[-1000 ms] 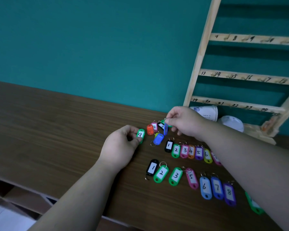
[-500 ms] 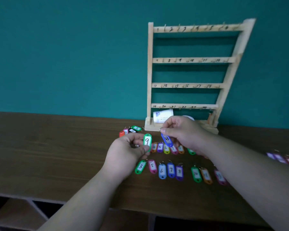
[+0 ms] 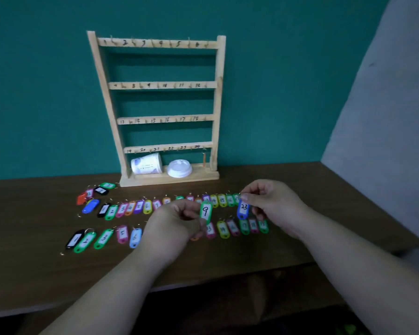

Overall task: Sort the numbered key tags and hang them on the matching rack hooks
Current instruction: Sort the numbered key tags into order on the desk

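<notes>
My left hand pinches a green tag marked 9, held upright above the table. My right hand holds a blue tag marked 23 by its ring, so it hangs just right of the green one. Two rows of coloured numbered tags lie on the brown table; my hands hide the middle of both rows. The wooden rack stands at the back against the teal wall. It has several rails of numbered hooks, all bare apart from one small thing hanging at the bottom right.
A small loose cluster of tags lies left of the rack's base. A white paper cup on its side and a white lid rest on the rack's base. A grey wall bounds the right side; the table's front edge runs below my forearms.
The view has swung right and up, bringing the whole rack into sight. Both hands have moved right along the rows, still holding the 9 and 23 tags.
</notes>
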